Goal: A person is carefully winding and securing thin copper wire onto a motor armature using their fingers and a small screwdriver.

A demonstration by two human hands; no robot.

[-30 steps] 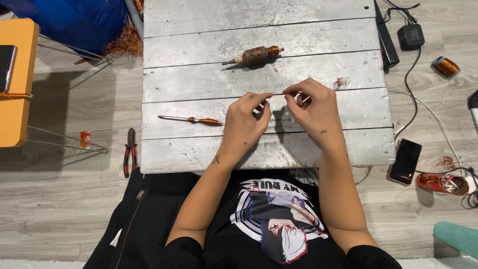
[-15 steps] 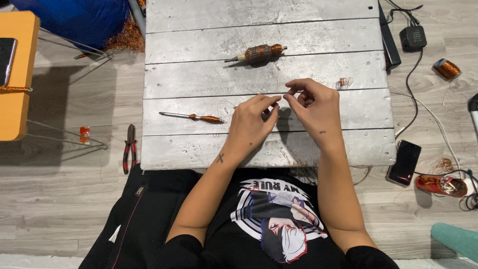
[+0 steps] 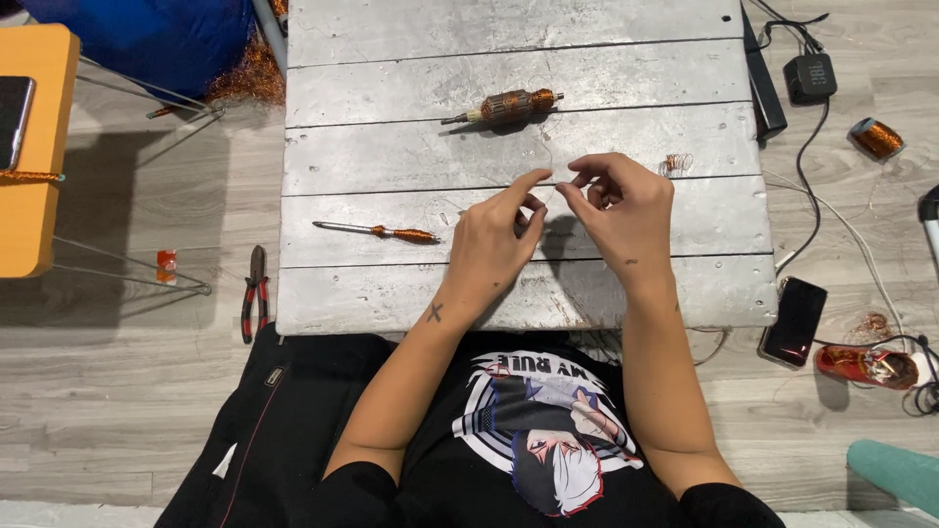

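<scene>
My left hand point(image 3: 494, 244) and my right hand point(image 3: 626, 210) hover over the middle of a grey plank table point(image 3: 391, 156). Their fingertips meet, and both pinch a thin, barely visible wire point(image 3: 554, 184). A motor armature with copper winding point(image 3: 509, 106) lies on the plank beyond my hands. To the left of my left hand lies a screwdriver with an orange handle point(image 3: 377, 232). A small tangle of copper wire point(image 3: 675, 163) rests just right of my right hand.
Red-handled pliers point(image 3: 254, 293) lie on the floor left of the table. On the right are a phone point(image 3: 794, 321), a copper spool point(image 3: 875, 137), a black box with cables point(image 3: 810, 78) and a red object point(image 3: 866, 367). An orange table point(image 3: 29, 176) stands far left.
My fingertips have drawn together, closing the short gap of wire between them. Both hands stay in nearly the same place over the table.
</scene>
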